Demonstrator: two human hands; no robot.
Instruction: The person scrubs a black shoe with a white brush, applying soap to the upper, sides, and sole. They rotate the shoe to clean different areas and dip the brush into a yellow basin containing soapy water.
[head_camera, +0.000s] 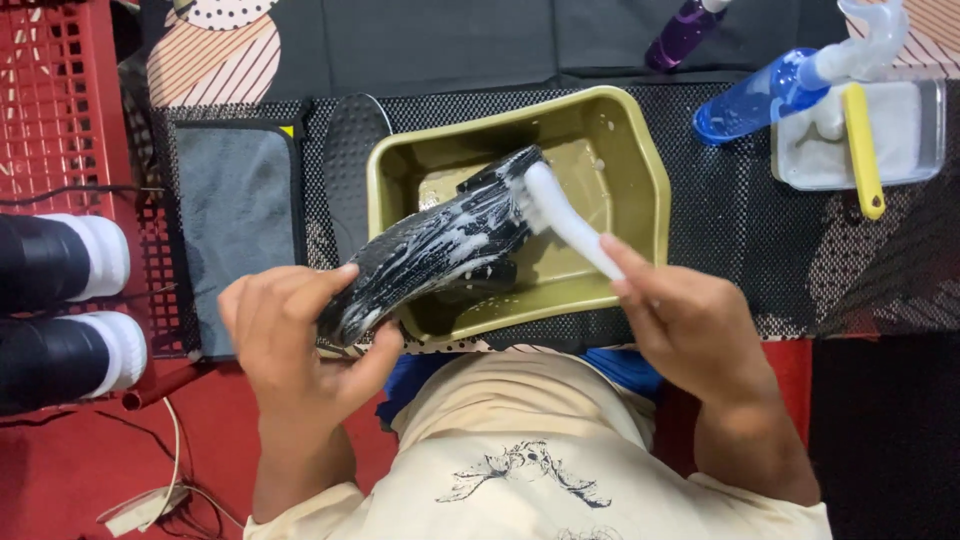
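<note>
My left hand (295, 335) grips one end of a black shoe insole (440, 250) covered in white foam, holding it slanted over an olive-green plastic basin (640, 170). My right hand (680, 320) is closed around the handle of a white brush (565, 220), whose head presses on the far end of the insole. A second black insole (350, 160) lies flat on the mat, left of the basin.
A grey cloth (235, 215) lies on the black mesh mat at left. A blue spray bottle (770, 95), a purple bottle (680, 35) and a clear tray (925, 135) with a yellow-handled tool (862, 150) sit at right. Black-and-white shoes (60, 310) and a red crate (55, 100) stand at far left.
</note>
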